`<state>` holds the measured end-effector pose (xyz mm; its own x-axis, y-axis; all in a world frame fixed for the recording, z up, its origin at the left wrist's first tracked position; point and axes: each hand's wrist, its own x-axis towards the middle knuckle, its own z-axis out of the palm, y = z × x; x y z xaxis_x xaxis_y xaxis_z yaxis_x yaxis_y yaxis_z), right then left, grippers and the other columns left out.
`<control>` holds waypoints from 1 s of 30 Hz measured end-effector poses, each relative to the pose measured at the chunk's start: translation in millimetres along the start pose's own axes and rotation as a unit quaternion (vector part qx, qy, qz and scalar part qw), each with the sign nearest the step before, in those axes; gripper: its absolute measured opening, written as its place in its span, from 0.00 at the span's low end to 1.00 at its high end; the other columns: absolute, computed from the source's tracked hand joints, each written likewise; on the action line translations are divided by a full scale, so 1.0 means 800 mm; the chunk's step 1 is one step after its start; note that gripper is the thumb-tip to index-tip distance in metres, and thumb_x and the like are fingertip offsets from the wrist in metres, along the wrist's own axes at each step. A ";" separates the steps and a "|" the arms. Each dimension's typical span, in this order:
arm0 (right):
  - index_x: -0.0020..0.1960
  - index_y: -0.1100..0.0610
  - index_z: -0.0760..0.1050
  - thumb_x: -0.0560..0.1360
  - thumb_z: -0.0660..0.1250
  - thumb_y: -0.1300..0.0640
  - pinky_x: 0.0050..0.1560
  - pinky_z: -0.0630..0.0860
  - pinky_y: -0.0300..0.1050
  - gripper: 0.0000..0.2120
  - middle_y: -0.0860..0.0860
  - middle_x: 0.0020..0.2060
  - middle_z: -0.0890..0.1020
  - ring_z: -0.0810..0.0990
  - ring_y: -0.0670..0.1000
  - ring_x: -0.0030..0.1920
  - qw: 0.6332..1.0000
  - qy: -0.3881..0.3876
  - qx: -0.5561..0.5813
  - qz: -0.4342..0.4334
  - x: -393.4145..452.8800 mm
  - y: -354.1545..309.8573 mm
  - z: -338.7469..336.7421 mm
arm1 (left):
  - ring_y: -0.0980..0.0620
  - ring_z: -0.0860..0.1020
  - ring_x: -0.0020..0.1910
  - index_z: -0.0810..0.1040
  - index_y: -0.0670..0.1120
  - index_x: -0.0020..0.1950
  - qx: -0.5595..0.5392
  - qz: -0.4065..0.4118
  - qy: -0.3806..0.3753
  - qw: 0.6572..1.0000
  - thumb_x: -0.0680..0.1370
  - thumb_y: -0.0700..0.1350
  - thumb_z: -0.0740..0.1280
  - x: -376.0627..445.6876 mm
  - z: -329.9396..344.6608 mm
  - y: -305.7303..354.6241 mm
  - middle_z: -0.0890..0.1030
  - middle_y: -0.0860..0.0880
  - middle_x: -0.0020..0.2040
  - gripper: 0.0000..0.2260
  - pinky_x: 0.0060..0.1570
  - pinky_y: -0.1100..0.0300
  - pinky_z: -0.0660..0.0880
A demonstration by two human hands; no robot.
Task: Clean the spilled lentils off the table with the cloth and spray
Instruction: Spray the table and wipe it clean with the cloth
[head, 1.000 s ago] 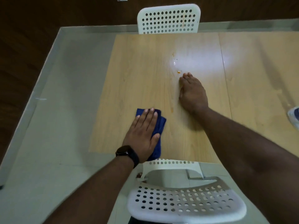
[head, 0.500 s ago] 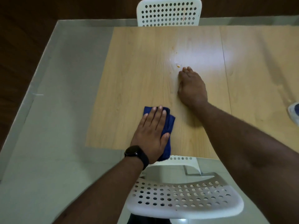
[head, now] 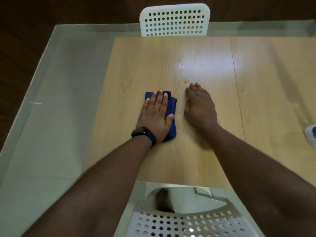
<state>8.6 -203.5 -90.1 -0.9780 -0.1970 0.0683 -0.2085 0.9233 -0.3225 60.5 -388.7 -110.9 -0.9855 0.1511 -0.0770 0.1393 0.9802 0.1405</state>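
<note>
Left hand is flat on the blue cloth, fingers straight and together, palm pressing it down onto the wooden counter, roughly midway between the near and far edges and toward the left edge. A dark smartwatch sits on that wrist. Right hand rests just beside the cloth on the bare wood, fingers extended and holding nothing. Just past its fingertips, toward the far edge, there's a small orange speck of lentils, with a wet glint and another tiny orange bit farther on, under the light glare. The cloth is apart from that mess. A white perforated chair stands at the far edge, and another white chair at the near edge.
</note>
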 end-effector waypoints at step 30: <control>0.81 0.54 0.66 0.87 0.52 0.49 0.81 0.56 0.52 0.24 0.52 0.80 0.67 0.61 0.51 0.82 0.999 -0.010 -0.046 0.026 0.186 0.077 -0.011 | 0.45 0.47 0.84 0.45 0.43 0.85 0.018 -0.025 -0.008 0.999 0.84 0.60 0.44 0.390 -0.049 -0.012 0.48 0.44 0.86 0.34 0.82 0.46 0.45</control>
<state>-149.7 -173.1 -91.6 -0.9874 -0.1543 0.0347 -0.1581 0.9586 -0.2367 -251.9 -355.7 -97.9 -0.9897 0.1036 -0.0989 0.0937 0.9906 0.1001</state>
